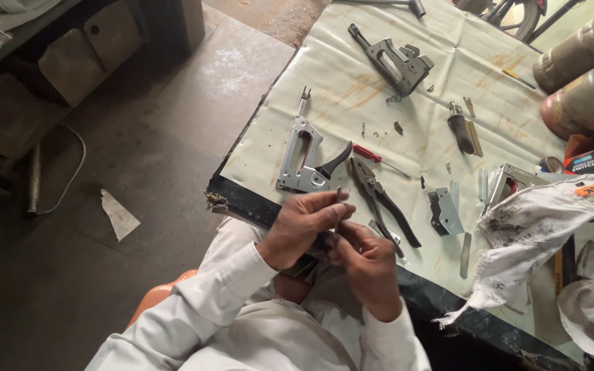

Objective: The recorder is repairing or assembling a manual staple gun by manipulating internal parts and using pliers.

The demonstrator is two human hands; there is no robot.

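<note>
My left hand [302,228] and my right hand [366,264] meet over my lap at the near edge of the table [242,199]. Together they pinch a thin, short metal strip [339,199] that stands upright between the fingertips. Just beyond my hands lies a silver staple gun frame [301,159] with a black lever. Black-handled pliers [379,199] lie to its right, and a small red-handled screwdriver [372,156] sits behind them.
A white stained sheet [352,75] covers the table. On it lie a dark staple gun body [397,62], a grey metal plate [445,213], a small dark tool [460,130] and loose small parts. A dirty rag [544,227] hangs at right. Brown rolls [586,75] stand at far right.
</note>
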